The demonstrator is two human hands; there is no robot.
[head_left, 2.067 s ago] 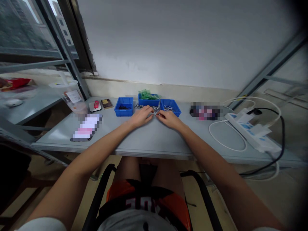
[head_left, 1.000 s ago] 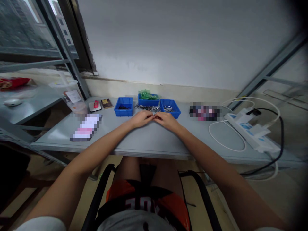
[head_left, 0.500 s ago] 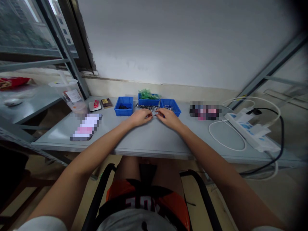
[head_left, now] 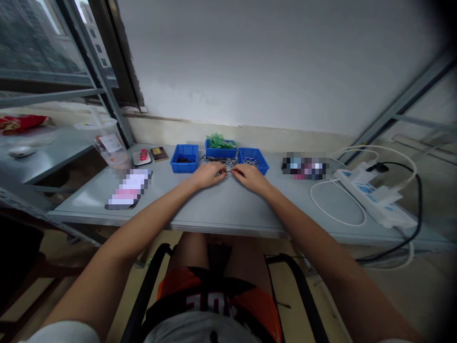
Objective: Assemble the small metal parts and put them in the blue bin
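A small metal part (head_left: pixel 229 170), too small to identify, is pinched between the fingertips of the left hand (head_left: pixel 209 174) and the right hand (head_left: pixel 249 177), which meet on the table (head_left: pixel 221 209). It is held just in front of a loose pile of metal pieces (head_left: pixel 218 160). Three blue bins are counted behind the hands: one at left (head_left: pixel 184 159), one in the middle (head_left: pixel 220 148) with green pieces, one at right (head_left: pixel 253 159).

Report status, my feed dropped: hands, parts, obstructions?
Left hand, right hand fingertips together on small metal part. Screw pile just beyond. Blue bins behind.
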